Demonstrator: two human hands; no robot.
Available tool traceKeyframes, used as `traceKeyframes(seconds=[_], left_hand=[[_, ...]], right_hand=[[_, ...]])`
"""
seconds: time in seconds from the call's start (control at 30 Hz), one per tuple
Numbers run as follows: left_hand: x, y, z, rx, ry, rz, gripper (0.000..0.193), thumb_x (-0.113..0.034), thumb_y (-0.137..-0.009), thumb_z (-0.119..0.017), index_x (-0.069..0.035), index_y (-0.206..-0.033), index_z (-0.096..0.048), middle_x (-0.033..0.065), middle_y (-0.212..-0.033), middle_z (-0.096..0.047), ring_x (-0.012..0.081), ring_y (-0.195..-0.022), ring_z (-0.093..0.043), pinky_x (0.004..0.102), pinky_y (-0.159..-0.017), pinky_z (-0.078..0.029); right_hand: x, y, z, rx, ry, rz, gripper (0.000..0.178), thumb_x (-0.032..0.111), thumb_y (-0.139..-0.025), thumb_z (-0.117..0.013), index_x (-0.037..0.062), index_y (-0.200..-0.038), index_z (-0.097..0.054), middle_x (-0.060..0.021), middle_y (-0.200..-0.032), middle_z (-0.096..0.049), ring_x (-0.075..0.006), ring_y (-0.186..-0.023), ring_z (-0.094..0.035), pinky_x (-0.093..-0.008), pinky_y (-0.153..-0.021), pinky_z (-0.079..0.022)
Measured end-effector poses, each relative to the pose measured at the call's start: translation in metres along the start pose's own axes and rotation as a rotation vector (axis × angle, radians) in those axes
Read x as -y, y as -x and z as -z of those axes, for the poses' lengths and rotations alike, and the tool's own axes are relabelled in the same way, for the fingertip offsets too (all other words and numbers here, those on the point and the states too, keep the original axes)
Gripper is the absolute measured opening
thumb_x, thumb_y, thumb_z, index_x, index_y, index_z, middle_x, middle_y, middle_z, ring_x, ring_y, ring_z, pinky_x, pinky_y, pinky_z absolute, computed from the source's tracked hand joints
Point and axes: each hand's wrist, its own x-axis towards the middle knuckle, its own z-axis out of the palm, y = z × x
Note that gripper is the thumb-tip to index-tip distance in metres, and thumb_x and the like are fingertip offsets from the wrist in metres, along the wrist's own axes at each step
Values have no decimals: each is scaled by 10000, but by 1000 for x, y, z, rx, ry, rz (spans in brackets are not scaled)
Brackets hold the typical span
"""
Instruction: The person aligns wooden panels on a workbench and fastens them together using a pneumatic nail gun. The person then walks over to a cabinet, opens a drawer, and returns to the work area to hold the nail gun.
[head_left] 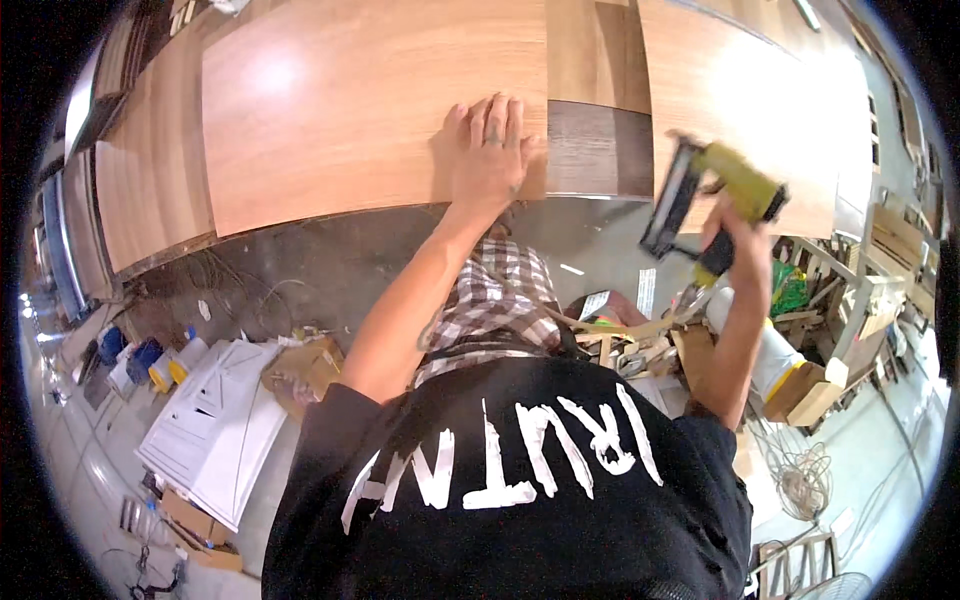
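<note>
I have the left grip (490,165) laid palm down on the broad light wood-grain panel (330,130), its fingers spread a little and pointing to the far side. It rests close to that panel's right edge, near the side facing the body, and holds nothing.

My right grip (738,235) is closed around the handle of an olive-yellow and black nail gun (745,185). The tool is at the right, over the near part of the second light panel (740,90), with its black frame turned to the left. Motion blurs it, and I cannot tell whether it touches the surface there.

Between the two light panels I see a strip with a dark brown board (600,145) on its near side and a lighter brown board (598,50) on its far side. At the far left, another brown panel (150,190) shows beside the broad one.

On the floor, white sheets (215,425) lie to the left, and a coil of cable (803,480) sits to the right. A green bundle (790,287) is farther off, among wood scraps.
</note>
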Motion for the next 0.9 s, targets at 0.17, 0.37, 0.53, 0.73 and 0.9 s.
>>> traceKeyframes(seconds=[0.17, 0.37, 0.53, 0.73, 0.9], left_hand=[[-5, -1, -4, 42, 19, 41, 528, -329, -940, -469, -29, -1363, -368, 141, -1341, -412, 307, -1246, -380, 507, -1088, -230], [-6, -2, -5, 21, 13, 42, 526, -353, -947, -450, -41, -1364, -375, 125, -1365, -397, 286, -1283, -344, 496, -1102, -215], [-4, -2, -7, 38, 22, 33, 514, -368, -955, -411, -32, -1344, -413, 131, -1366, -419, 284, -1283, -352, 516, -1110, -192], [-4, -2, -5, 35, -17, 22, 540, -395, -948, -434, -39, -1353, -391, 127, -1347, -393, 280, -1258, -351, 489, -1113, -211], [-4, -1, -5, 82, 15, 35, 531, -381, -966, -376, -35, -1369, -372, 129, -1388, -384, 284, -1303, -320, 515, -1120, -172]], right_hand=[[-8, 42, -97, 112, 384, -126, 382, 242, -757, -745, 1, -1038, -649, -113, -846, -682, -168, -739, -651, -314, -661, -525], [-25, 43, -126, 70, 561, -170, 419, 321, -763, -733, -55, -937, -672, -152, -731, -680, -187, -678, -662, -340, -635, -526], [-31, 42, -125, 49, 490, -148, 429, 316, -765, -734, -67, -945, -668, -156, -743, -681, -174, -667, -655, -332, -606, -516], [-27, 44, -129, 64, 504, -133, 400, 293, -780, -722, -72, -934, -667, -147, -721, -676, -163, -644, -647, -328, -591, -511], [-26, 48, -133, 75, 516, -119, 376, 278, -789, -707, -80, -896, -663, -134, -649, -654, -158, -590, -633, -326, -557, -502]])
